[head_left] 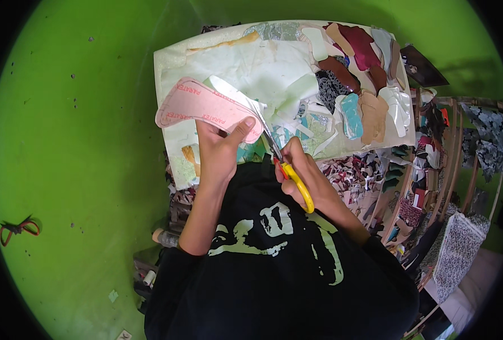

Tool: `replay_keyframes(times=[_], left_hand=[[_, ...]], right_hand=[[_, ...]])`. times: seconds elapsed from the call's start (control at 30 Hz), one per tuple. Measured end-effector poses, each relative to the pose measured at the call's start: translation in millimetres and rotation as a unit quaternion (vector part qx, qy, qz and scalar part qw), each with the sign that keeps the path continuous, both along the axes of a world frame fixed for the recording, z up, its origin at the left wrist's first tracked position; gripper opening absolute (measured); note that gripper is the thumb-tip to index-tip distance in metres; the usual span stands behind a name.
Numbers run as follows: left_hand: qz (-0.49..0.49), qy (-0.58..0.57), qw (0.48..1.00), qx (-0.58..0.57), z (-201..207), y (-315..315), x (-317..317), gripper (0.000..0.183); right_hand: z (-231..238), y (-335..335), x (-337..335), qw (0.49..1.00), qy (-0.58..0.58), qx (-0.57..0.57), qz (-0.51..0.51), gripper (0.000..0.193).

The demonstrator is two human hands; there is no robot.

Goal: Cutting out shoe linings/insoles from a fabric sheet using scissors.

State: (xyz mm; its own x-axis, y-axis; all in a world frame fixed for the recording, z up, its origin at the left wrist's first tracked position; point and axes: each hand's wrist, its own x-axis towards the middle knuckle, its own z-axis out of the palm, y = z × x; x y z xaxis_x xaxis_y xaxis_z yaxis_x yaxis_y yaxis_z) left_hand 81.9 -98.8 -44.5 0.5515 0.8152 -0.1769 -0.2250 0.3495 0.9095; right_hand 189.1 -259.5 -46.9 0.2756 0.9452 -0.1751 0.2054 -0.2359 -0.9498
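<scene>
My left hand (218, 148) is closed on a pink insole-shaped piece (197, 106) with red print and a dashed line along its edge. The thumb presses on its narrower right end, and the fingers go underneath. A white strip (228, 90) sticks out along the piece's upper edge. My right hand (299, 170) grips scissors (298, 186) with yellow and red handles. Their metal blades point up and left, right at the piece's right edge beside the white strip. Whether the blades touch the material I cannot tell exactly.
A pale covered table (175, 62) carries white and teal scraps. Stacked cut pieces in brown, maroon, tan (373, 116) and teal (351, 116) lie at its right, near a dark shredded heap (332, 88). Wooden racks (455, 153) with fabric stand farther right. A scrap pile (347, 178) lies below the table.
</scene>
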Motion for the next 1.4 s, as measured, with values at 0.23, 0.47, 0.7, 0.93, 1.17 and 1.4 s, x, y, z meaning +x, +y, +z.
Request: replay_keyframes(times=[0.23, 0.47, 0.7, 0.93, 1.17, 1.4], left_hand=[[0.020, -0.012, 1.000, -0.006, -7, -17, 8, 0.055], [-0.018, 0.034, 0.999, 0.003, -2, -25, 11, 0.058], [-0.065, 0.000, 0.998, -0.005, -5, -38, 35, 0.062], [-0.146, 0.002, 0.986, -0.082, -4, -33, 45, 0.067], [-0.199, 0.021, 0.970, -0.140, -16, -38, 52, 0.075], [-0.174, 0.012, 0.968, -0.183, -15, -46, 55, 0.076]], right_hand=[[-14, -19, 17, 0.990, 0.123, 0.027, 0.055, 0.040], [0, -35, 37, 0.998, 0.009, -0.017, 0.066, 0.053], [7, -47, 51, 0.998, 0.055, -0.028, 0.033, 0.053], [10, -66, 69, 0.999, -0.026, -0.025, 0.041, 0.070], [3, -74, 71, 0.998, -0.041, -0.053, 0.014, 0.076], [-7, -75, 65, 0.991, -0.136, -0.006, -0.003, 0.080]])
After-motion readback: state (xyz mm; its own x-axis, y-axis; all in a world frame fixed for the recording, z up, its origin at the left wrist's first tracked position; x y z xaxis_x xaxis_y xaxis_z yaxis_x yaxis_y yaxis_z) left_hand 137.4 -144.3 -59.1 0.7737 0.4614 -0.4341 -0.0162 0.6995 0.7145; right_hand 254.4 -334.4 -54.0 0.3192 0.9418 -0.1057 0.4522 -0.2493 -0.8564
